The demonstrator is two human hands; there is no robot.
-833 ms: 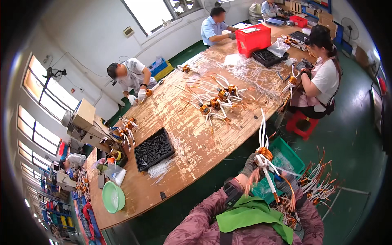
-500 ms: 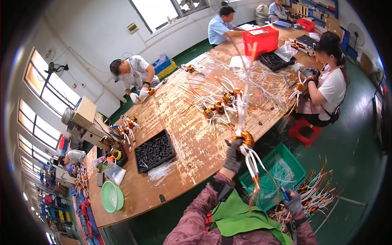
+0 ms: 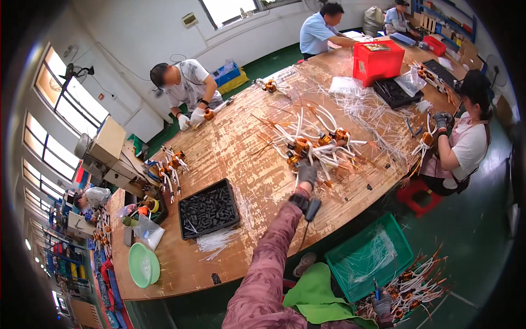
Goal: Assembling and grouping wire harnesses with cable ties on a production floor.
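My left hand (image 3: 308, 173), in a grey glove, reaches over the table to a cluster of copper-wound ring coils (image 3: 301, 146) with white leads and bare orange wire ends. Its fingertips meet the nearest coil (image 3: 293, 159); whether they still grip it is hidden. Low at the right, my gloved right hand (image 3: 383, 305) is closed around a slim blue-handled tool (image 3: 376, 289) with a narrow tip. That hand is beside a heap of similar coils (image 3: 413, 290) and below the green crate (image 3: 332, 263), which has clear plastic strips inside.
A black tray (image 3: 183, 216) of short black sleeves, loose white strips (image 3: 216, 240) and a light green basin (image 3: 134, 268) are on the table's left part. A red box (image 3: 378, 63) stands farther back. Co-workers sit at the right (image 3: 460, 142) and across the table (image 3: 189, 82).
My left hand has carried a coil forward from the table's near edge to the cluster. My right hand has dropped lower with its tool. The view has shifted slightly.
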